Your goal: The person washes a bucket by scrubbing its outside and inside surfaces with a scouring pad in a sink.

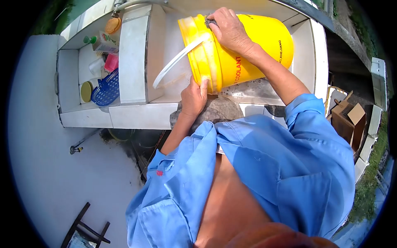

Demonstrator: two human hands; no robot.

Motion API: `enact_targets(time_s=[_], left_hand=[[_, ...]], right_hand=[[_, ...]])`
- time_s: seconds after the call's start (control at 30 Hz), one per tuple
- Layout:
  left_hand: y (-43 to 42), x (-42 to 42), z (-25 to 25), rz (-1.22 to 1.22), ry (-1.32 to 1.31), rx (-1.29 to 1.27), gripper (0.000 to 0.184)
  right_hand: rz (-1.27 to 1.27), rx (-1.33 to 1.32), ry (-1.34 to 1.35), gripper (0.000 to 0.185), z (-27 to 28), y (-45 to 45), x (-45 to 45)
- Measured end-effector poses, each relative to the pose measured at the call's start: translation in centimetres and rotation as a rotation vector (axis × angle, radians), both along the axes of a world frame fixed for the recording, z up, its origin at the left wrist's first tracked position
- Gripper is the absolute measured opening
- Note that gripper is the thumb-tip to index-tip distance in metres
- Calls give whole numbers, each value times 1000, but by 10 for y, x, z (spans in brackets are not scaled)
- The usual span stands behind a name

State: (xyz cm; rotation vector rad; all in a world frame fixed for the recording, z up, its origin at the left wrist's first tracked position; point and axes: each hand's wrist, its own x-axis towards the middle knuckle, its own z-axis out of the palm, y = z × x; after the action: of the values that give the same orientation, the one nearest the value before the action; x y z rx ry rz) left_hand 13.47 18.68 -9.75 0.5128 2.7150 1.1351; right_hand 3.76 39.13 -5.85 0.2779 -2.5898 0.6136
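Observation:
A yellow bucket [252, 49] with dark lettering lies on its side in a white-tiled basin [165, 53], its rim toward the left. Its white handle [178, 61] hangs out to the left. My left hand [194, 98] grips the bucket's rim at the lower side, thumb on the yellow wall. On the upper side, near the ridges below the rim, my right hand [230, 31] presses a grey scouring pad [210, 21] against the bucket. Its fingers are wrapped round the pad. The bucket's inside is hidden.
In the left compartment are a blue basket [106, 89], a pink container [111, 62], a carton [105, 42], a round lid [86, 91] and an orange lid [113, 25]. A cardboard box [347, 120] stands at right. A wall tap [76, 149] is lower left.

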Motion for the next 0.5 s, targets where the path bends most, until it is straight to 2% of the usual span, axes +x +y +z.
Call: enact_targets(time_s=[0.13, 0.27, 0.33, 0.4, 0.5], left_hand=[[7, -21, -1, 46, 70, 76, 34], [15, -56, 3, 68, 12, 114, 37], [16, -65, 4, 79, -8, 141, 37], [15, -67, 4, 76, 29, 168, 38], [10, -53, 0, 36, 33, 203, 39]], right_hand=[[-3, -72, 218, 24, -4, -16, 62], [33, -94, 87, 25, -7, -19, 100], [9, -227, -20, 23, -2, -16, 101], [-59, -250, 31, 22, 17, -20, 96], [57, -195, 213, 25, 39, -41, 90]])
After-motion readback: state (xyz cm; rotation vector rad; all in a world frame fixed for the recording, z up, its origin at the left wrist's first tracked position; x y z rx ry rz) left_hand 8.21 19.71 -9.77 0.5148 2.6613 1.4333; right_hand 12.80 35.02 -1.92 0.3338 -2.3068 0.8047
